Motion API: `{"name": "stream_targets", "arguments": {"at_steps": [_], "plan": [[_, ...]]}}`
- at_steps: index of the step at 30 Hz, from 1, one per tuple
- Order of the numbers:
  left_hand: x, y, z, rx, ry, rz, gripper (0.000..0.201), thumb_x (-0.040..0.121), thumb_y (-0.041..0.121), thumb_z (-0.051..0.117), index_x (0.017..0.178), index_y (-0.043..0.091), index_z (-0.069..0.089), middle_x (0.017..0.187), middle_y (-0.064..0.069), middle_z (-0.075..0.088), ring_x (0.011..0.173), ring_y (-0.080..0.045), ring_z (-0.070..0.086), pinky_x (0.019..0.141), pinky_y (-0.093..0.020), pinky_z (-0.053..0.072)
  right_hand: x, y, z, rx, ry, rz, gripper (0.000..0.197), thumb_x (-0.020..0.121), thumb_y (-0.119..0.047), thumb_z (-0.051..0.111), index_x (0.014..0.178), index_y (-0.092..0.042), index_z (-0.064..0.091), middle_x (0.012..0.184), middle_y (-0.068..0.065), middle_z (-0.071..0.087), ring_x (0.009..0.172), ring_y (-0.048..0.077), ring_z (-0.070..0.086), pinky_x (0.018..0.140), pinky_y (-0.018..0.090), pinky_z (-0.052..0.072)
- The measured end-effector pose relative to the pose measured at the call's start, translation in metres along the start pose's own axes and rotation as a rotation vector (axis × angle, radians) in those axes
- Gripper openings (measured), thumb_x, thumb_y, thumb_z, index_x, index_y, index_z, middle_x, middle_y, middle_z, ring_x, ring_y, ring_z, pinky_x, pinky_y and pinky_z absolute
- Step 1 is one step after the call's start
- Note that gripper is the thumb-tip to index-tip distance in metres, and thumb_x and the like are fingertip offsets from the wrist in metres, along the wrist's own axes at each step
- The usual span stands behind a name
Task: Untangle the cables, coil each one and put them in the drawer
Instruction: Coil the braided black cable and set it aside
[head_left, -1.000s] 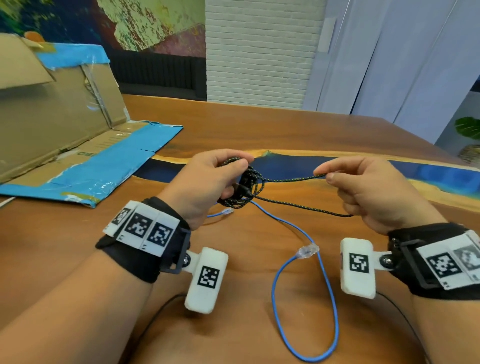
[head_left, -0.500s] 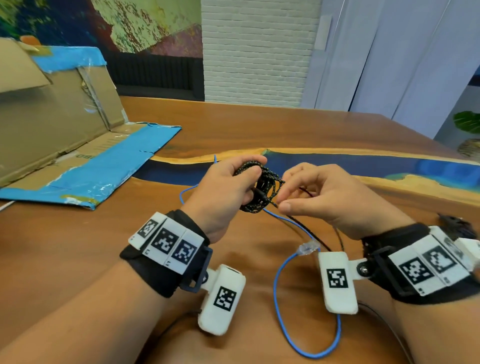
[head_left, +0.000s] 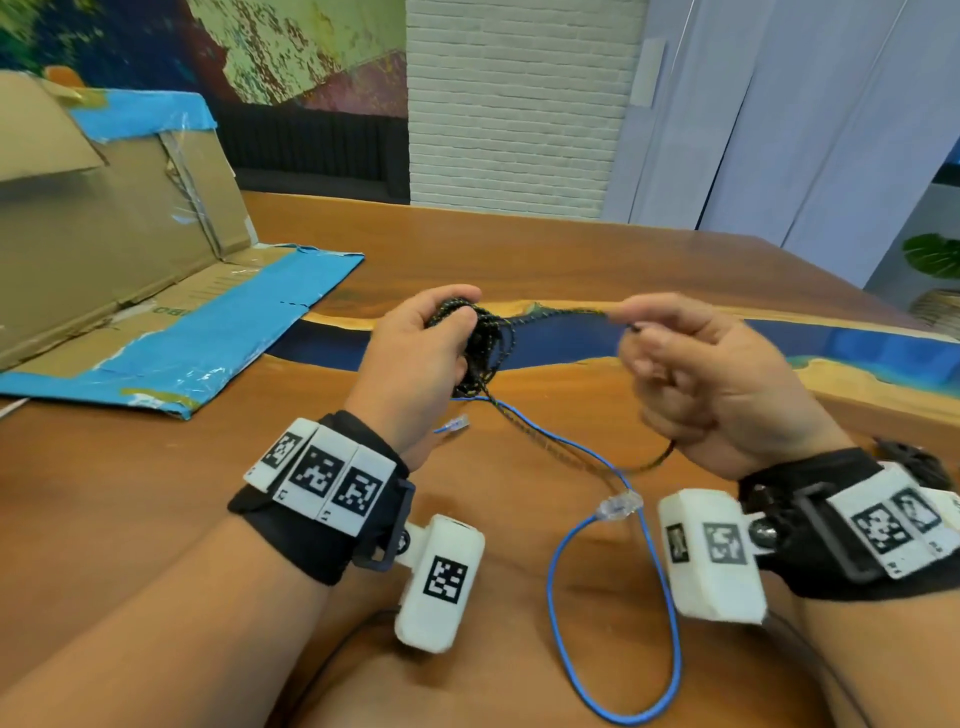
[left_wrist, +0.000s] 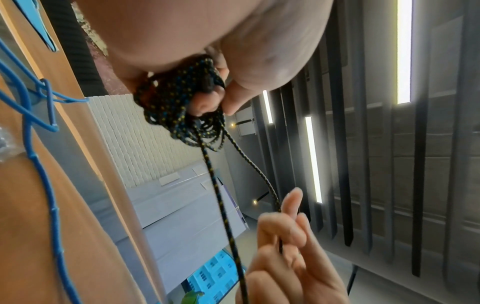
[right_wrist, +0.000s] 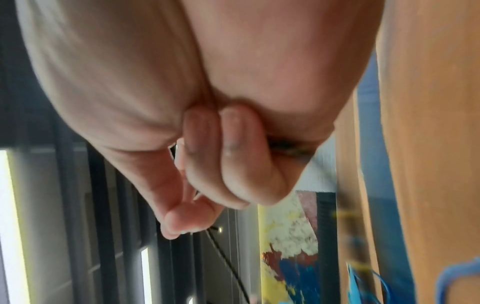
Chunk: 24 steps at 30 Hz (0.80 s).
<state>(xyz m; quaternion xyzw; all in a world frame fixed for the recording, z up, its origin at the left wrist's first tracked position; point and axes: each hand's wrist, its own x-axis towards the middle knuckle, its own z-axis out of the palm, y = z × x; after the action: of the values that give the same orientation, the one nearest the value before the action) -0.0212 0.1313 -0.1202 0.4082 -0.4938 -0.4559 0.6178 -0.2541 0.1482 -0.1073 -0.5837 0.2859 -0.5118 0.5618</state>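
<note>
A black braided cable (head_left: 485, 348) with yellow flecks is wound into a small coil, and my left hand (head_left: 421, 358) grips that coil (left_wrist: 182, 107) above the table. One strand runs right from the coil to my right hand (head_left: 691, 364), which pinches it between thumb and forefinger; a second strand hangs in a loop back under that hand. The right wrist view shows my right hand (right_wrist: 207, 164) with fingers curled and a thin black strand leaving below it. A blue network cable (head_left: 613, 623) with clear plugs lies on the wooden table (head_left: 208, 493), looping toward me under both hands.
An opened cardboard box (head_left: 104, 218) with blue tape lies flat at the left back of the table. A blue resin strip (head_left: 857, 353) crosses the tabletop behind my hands. A potted plant (head_left: 935, 260) stands off the table's right edge. No drawer shows.
My right hand went in to the coil half a second ago and has now drawn out to the right again, pulling a strand taut. The left hand kept hold of the coil.
</note>
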Motion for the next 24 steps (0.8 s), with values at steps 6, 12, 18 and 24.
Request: {"name": "stream_targets", "arguments": {"at_steps": [6, 12, 18, 24], "plan": [[0.001, -0.001, 0.000, 0.064, 0.052, 0.030, 0.024, 0.103, 0.011, 0.052, 0.110, 0.023, 0.071, 0.065, 0.007, 0.050, 0.049, -0.004, 0.047, 0.050, -0.015, 0.041, 0.008, 0.001, -0.025, -0.579, 0.312, -0.075, 0.015, 0.095, -0.010, 0.067, 0.088, -0.015, 0.080, 0.059, -0.004, 0.060, 0.047, 0.014, 0.041, 0.043, 0.025, 0.035], [0.001, -0.003, 0.000, 0.087, 0.025, 0.037, 0.025, 0.105, 0.014, 0.050, 0.113, 0.027, 0.070, 0.072, 0.009, 0.055, 0.057, 0.003, 0.055, 0.060, -0.018, 0.048, 0.011, 0.001, -0.024, -0.396, 0.364, 0.026, 0.018, 0.097, -0.016, 0.066, 0.082, -0.008, 0.073, 0.055, 0.001, 0.037, 0.047, 0.015, 0.023, 0.039, 0.022, 0.022], [0.002, -0.001, -0.002, 0.020, -0.050, -0.070, 0.025, 0.106, 0.014, 0.049, 0.110, 0.024, 0.072, 0.060, 0.008, 0.053, 0.070, -0.015, 0.053, 0.063, -0.029, 0.046, 0.006, -0.008, -0.029, -0.897, 0.397, -0.093, 0.010, 0.092, -0.028, 0.074, 0.085, -0.026, 0.080, 0.071, -0.009, 0.074, 0.065, 0.000, 0.062, 0.063, 0.019, 0.045], [-0.001, 0.005, -0.002, -0.055, -0.128, -0.127, 0.025, 0.107, 0.012, 0.047, 0.116, 0.016, 0.070, 0.060, 0.009, 0.055, 0.067, -0.012, 0.056, 0.060, -0.026, 0.048, 0.009, 0.002, -0.022, -1.021, 0.305, -0.005, 0.016, 0.096, -0.026, 0.069, 0.087, -0.034, 0.079, 0.093, -0.016, 0.074, 0.094, -0.006, 0.064, 0.078, 0.019, 0.043]]}}
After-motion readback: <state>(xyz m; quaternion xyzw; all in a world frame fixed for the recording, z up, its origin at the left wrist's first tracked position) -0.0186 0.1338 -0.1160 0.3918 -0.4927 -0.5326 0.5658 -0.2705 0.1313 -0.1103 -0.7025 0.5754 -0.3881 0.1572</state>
